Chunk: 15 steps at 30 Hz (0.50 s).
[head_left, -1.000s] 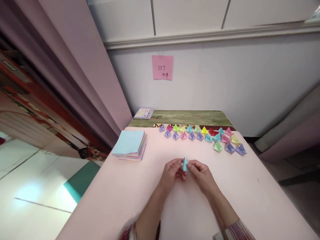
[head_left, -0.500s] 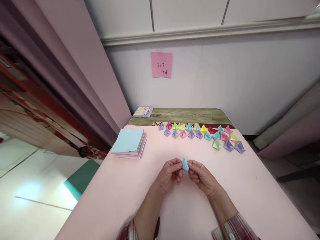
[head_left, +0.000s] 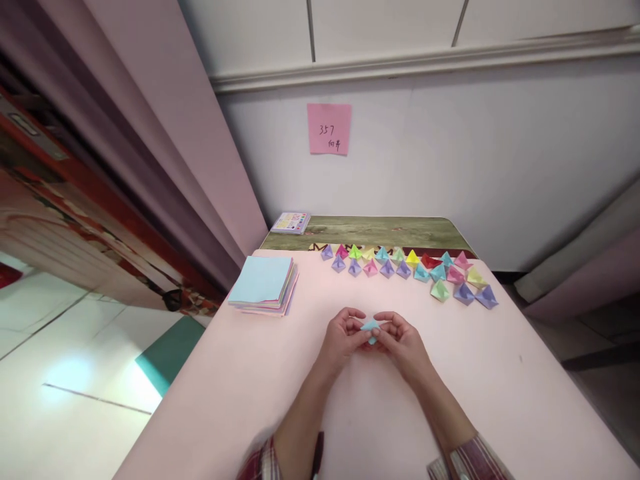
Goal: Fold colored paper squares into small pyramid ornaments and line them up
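On the left of the pink table (head_left: 240, 400) sits a square stack of coloured paper (head_left: 261, 280), light blue on top. At centre, the left hand (head_left: 345, 333) and right hand (head_left: 400, 337) pinch a small light-blue folded paper piece (head_left: 370, 326) between them. Farther right, multicoloured pointed paper figures (head_left: 440, 291) cluster near the far edge.
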Motion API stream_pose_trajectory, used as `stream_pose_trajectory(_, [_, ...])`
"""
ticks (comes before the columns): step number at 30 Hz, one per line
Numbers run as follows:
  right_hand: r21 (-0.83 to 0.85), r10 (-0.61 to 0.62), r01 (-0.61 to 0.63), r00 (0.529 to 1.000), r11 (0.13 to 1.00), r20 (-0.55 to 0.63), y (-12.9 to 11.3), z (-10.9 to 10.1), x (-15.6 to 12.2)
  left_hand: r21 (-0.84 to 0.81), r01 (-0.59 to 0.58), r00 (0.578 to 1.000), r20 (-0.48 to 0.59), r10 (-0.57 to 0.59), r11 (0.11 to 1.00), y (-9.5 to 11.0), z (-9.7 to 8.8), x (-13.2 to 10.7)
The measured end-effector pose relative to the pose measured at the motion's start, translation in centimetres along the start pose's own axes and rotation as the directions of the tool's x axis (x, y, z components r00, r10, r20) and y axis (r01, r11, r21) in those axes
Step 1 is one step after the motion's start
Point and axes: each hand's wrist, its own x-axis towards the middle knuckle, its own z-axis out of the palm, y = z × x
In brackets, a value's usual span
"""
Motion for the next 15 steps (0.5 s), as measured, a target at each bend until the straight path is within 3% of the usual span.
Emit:
stream_pose_trajectory(5, [-0.091, 0.013, -0.006, 0.997, 0.996, 0.081, 0.0, 0.1, -0.2, 0.078, -0.046, 0.997, 0.059, 0.041, 0.996, -0.3, -0.1, 0.1])
stream_pose_trajectory(8, [-0.090, -0.013, 0.015, 1.000, 0.996, 0.017, 0.5, -0.2, -0.1, 0.097, -0.019, 0.999, 0.052, 0.014, 0.995, -0.6, -0.2, 0.1])
stream_pose_trajectory(15, [-0.081, -0.035, 0.026, 0.994, 0.996, -0.106, 0.8, -0.4, 0.1, 0.116, 0.160, 0.978, 0.113, -0.173, 0.980, -1.2, 0.1, -0.1])
